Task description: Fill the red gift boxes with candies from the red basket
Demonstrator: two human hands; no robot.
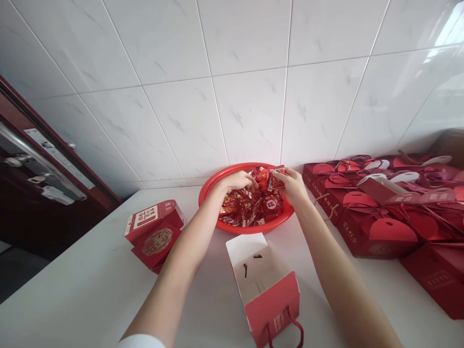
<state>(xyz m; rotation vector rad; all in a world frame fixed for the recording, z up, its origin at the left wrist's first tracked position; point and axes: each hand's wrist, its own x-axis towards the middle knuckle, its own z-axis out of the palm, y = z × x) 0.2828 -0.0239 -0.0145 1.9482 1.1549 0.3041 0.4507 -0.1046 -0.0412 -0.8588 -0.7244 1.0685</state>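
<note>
An oval red basket [206, 186] stands against the tiled wall, filled with red and gold wrapped packets [235, 205]. My left hand [241, 182] reaches into it from the left, fingers bent down among the packets; what its fingertips hold, if anything, is hidden. At the basket's right side my right hand [293, 186] pinches a small red packet [277, 178] between thumb and fingers. Nearer to me is an open red box [271, 295] with a white inside and a red cord handle, with no packets visible in it.
To the left stands a red box [155, 234] with gold print. Several red gift boxes [377, 232] crowd the right side of the white table [90, 290]. A dark red door [36, 193] with a metal handle is at the far left.
</note>
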